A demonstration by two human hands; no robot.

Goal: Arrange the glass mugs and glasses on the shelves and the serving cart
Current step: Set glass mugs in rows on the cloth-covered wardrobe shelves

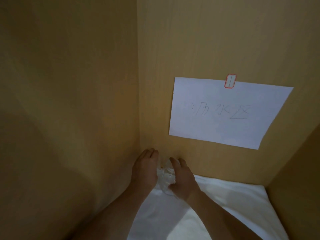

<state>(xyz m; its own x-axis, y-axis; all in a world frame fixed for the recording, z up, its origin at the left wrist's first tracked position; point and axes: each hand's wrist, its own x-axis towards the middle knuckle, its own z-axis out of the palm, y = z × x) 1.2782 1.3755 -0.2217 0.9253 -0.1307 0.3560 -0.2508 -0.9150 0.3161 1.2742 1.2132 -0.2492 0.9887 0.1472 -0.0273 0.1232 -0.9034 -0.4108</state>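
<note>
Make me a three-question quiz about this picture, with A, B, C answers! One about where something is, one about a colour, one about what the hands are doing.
1. Where is the paper sign?
A. on the back wall
B. on the cloth
C. in a hand

2. What colour is the cloth on the shelf floor?
A. blue
B. white
C. green

3. What are the left hand and right hand doing?
A. hanging idle
B. tearing paper
C. holding a glass between them

Answers: 1 A, stuck up by a red-edged sticker. 2 B, it looks white. 3 C, one hand on each side of it.
</note>
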